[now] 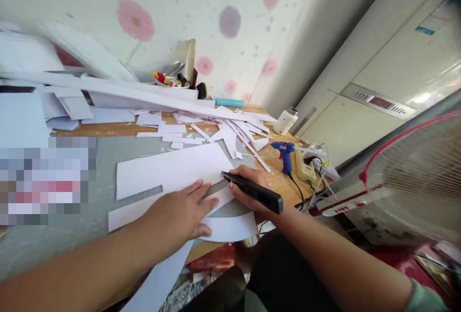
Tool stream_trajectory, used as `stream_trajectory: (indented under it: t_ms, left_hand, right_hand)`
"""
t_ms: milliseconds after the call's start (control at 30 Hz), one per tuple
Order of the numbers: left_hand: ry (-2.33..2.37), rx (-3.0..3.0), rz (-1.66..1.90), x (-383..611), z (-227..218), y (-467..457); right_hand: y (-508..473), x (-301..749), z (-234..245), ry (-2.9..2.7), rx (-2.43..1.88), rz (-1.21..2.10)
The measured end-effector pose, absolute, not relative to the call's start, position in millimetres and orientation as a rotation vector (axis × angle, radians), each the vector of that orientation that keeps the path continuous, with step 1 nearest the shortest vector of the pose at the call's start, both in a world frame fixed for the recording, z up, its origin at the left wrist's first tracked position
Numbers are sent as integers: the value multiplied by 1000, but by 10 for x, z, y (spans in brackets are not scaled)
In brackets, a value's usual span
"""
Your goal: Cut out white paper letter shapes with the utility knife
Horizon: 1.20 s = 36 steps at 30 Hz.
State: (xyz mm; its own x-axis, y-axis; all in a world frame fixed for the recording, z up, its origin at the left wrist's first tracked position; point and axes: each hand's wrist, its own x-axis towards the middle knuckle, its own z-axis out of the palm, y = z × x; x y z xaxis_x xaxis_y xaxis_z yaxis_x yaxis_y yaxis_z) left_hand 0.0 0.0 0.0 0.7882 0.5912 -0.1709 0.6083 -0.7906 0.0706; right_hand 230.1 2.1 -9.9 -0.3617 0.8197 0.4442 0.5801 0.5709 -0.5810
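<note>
Flowered wall (201, 12) behind a littered counter (276, 177); knife (256, 192) at white board (169, 168).
The right hand (248, 188) has its grip closed round the knife; the left hand (183, 213) lies spread over board and strip (133, 212), grasping nothing, toward the counter's near edge. For a clean cut, light strokes and left fingers well off the blade's line seem best. Scraps (237, 134) crowd the back edge; a glue gun (287, 157) lies toward the right edge, a fan (421, 173) beyond.

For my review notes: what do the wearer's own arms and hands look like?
The left hand and right hand are ungloved, with no watch visible. A muted green sleeve shows on the right arm; no sleeve shows on the left arm.
</note>
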Motion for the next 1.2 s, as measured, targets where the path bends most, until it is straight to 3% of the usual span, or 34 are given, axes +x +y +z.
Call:
stream_trajectory:
  t_ms: [300,600,867,1200]
  left_hand:
    - [971,2869,-26,-58,11,-85]
    - [997,2808,-120,-73,142,-171]
    - [1061,2796,-92,-7,105,-358]
    - [1061,2741,-256,18,206,-338]
  right_hand:
    - [-90,2310,-24,-2146,-1191,426]
    - [-124,2359,-27,-2088,-1292,583]
    - [204,2403,159,-1170,-1048,979]
    - [551,1972,167,-1292,-992,1696]
